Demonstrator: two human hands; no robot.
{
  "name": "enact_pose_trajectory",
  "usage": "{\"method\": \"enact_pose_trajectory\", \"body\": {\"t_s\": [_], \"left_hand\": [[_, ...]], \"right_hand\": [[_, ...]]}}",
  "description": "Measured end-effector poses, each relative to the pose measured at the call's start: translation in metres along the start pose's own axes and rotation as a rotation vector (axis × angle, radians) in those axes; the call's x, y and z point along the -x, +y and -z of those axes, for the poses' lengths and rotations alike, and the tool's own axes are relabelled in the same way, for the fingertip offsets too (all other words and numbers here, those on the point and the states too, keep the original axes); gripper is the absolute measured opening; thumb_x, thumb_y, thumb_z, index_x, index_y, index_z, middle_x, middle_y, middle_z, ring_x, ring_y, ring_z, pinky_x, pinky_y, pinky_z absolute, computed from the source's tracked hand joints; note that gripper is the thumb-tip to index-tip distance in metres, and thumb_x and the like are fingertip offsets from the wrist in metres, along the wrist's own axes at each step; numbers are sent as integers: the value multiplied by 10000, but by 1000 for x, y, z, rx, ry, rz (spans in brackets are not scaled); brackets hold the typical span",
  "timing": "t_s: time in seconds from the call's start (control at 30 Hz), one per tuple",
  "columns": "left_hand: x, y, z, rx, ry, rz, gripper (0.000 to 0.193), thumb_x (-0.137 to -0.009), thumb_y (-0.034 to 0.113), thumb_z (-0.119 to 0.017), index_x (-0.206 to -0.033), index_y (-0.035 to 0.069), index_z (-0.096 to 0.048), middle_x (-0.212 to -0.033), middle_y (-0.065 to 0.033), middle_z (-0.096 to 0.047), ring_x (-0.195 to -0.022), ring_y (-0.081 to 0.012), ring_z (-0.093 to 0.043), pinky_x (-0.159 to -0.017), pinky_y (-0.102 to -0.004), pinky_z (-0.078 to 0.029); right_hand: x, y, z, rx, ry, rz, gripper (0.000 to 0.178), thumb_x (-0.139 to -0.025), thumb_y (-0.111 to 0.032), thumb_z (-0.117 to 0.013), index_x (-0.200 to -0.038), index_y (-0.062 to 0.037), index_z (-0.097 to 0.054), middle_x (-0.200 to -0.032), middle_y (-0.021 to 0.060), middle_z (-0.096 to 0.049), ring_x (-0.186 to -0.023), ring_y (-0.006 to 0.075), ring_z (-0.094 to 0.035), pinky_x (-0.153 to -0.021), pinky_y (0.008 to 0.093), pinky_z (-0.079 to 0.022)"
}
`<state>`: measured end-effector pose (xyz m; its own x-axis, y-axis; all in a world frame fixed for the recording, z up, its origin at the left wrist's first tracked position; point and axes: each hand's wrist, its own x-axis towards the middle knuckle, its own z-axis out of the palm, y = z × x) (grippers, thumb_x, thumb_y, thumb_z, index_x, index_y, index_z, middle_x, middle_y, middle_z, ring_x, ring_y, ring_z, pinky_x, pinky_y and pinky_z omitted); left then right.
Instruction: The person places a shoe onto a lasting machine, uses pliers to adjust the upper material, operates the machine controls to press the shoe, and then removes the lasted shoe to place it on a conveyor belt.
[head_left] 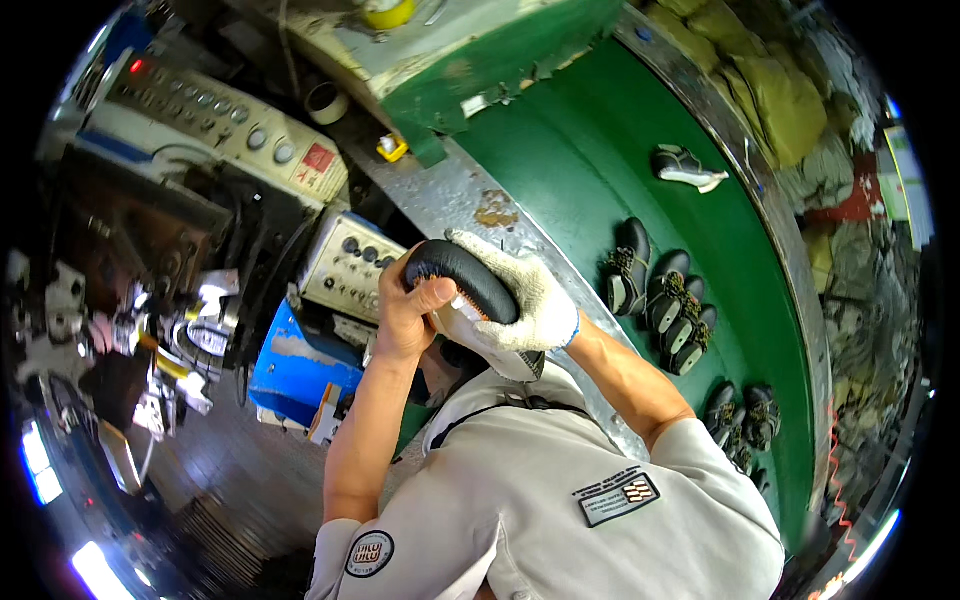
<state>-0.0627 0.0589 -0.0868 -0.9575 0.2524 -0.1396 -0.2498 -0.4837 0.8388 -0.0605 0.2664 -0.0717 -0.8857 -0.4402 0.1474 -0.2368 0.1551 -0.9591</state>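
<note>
A black shoe upper (462, 268) is held in front of my body, its rounded toe uppermost and its underside turned toward me. Whitish material and orange-brown edging show on that underside. My bare left hand (402, 315) grips it from the left, the thumb laid over the edge. On the other side my right hand (538, 305), in a white knitted glove, is wrapped round it with the fingers over the toe. The lower end of the shoe upper is partly hidden by the gloved hand.
To the right runs a green conveyor belt (570, 150) with several dark shoe uppers (680, 310) and a lone grey-white one (688, 168). A metal ledge (500, 205) edges it. Control panels (230, 125) and machinery with a blue housing (300, 370) stand at left. Olive bundles (775, 100) lie beyond the belt.
</note>
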Motion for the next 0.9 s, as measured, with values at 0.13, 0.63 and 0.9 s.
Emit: {"method": "enact_pose_trajectory", "body": {"t_s": [0.13, 0.63, 0.9], "left_hand": [[-43, -28, -35, 10, -65, 71, 437, -763, 200, -885, -1074, -43, -698, -955, -70, -725, -857, -159, -665, -822, -276, -507], [-90, -146, 16, -740, 55, 646, 432, -959, 213, -753, -1265, -78, -665, -1164, -145, -736, -1047, -200, -700, -909, -327, -544], [-80, -152, 51, -816, 238, 682, 362, -984, 213, -730, -1227, -52, -687, -1055, -95, -760, -992, -155, -697, -882, -304, -530]], "right_hand": [[18, 25, 41, -59, 109, -52, 854, -774, -288, -770, -1527, -21, -469, -1107, 240, -732, -994, 299, -759, -938, 338, -546], [154, 268, 299, 698, 184, -1355, 884, -865, -724, -614, -1301, 44, -626, -1207, 278, -706, -1118, 411, -696, -962, 459, -540], [97, 447, 407, 355, 1014, -1320, 900, -739, -695, -774, -1155, 101, -701, -1131, 283, -729, -1111, 383, -705, -941, 442, -532]]}}
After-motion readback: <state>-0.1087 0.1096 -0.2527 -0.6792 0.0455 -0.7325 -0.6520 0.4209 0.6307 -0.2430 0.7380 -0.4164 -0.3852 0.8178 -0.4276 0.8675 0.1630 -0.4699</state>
